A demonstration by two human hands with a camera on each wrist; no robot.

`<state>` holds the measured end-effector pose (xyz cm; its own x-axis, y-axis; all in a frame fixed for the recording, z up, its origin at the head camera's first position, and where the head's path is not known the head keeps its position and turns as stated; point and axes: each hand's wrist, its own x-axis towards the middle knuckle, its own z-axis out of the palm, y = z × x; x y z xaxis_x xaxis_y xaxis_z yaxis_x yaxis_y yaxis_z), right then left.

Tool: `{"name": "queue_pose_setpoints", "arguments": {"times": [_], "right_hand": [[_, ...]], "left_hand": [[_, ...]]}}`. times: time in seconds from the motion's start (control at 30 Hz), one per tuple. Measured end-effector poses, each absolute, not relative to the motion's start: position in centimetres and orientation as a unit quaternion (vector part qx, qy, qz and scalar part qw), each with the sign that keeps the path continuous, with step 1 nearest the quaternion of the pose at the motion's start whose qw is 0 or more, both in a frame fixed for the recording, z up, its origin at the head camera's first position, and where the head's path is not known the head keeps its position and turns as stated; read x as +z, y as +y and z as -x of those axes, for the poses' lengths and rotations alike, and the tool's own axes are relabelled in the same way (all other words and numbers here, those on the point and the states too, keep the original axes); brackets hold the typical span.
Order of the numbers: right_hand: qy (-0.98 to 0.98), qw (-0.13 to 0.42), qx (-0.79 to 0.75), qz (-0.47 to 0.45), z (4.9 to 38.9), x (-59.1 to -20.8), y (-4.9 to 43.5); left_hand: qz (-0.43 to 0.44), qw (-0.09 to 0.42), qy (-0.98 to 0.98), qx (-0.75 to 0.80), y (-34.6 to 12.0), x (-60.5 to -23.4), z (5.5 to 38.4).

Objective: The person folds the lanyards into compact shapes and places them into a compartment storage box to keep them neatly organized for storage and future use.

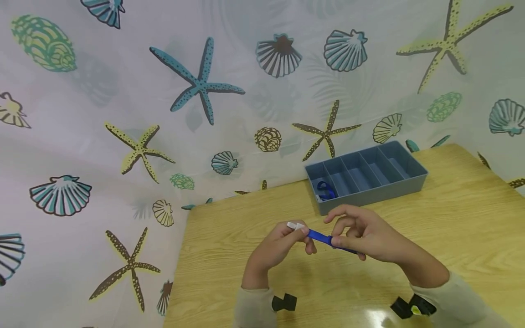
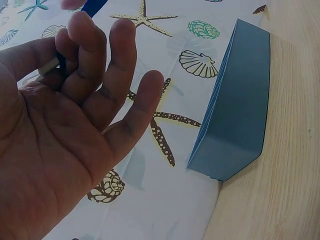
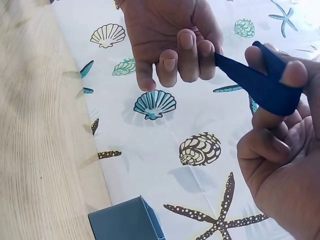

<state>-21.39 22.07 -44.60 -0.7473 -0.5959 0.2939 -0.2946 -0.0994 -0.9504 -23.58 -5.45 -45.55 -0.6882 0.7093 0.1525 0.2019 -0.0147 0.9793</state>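
Observation:
Stretched between the two hands is a flat blue strap (image 1: 318, 236) with a white end piece (image 1: 296, 226). My left hand (image 1: 280, 243) pinches it by the white end between thumb and index finger, the other fingers loosely bent. At the opposite side, my right hand (image 1: 365, 234) grips the strap between thumb and fingers. In the right wrist view, the blue strap (image 3: 265, 87) folds round the right hand's (image 3: 280, 145) fingertips. The left wrist view shows the palm of the left hand (image 2: 75, 115), with the strap mostly hidden behind its fingers.
Beyond the hands, a grey-blue tray (image 1: 373, 192) with several compartments stands on the wooden table (image 1: 221, 255). A second blue strap (image 1: 326, 189) lies in its leftmost compartment. A white cloth (image 1: 246, 36) printed with shells and starfish hangs behind the table.

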Motion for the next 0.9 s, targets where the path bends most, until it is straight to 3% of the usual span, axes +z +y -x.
{"name": "queue_pose_setpoints", "arguments": {"times": [0.43, 0.9], "right_hand": [[0.691, 0.124, -0.661, 0.264, 21.7, -44.4, 20.9], [0.690, 0.080, -0.660, 0.286, 21.7, -45.0, 20.0]], "left_hand": [[-0.362, 0.199, 0.678, 0.608, -5.0, -45.1, 23.1], [-0.332, 0.200, 0.705, 0.594, -4.5, -45.1, 22.6]]}}
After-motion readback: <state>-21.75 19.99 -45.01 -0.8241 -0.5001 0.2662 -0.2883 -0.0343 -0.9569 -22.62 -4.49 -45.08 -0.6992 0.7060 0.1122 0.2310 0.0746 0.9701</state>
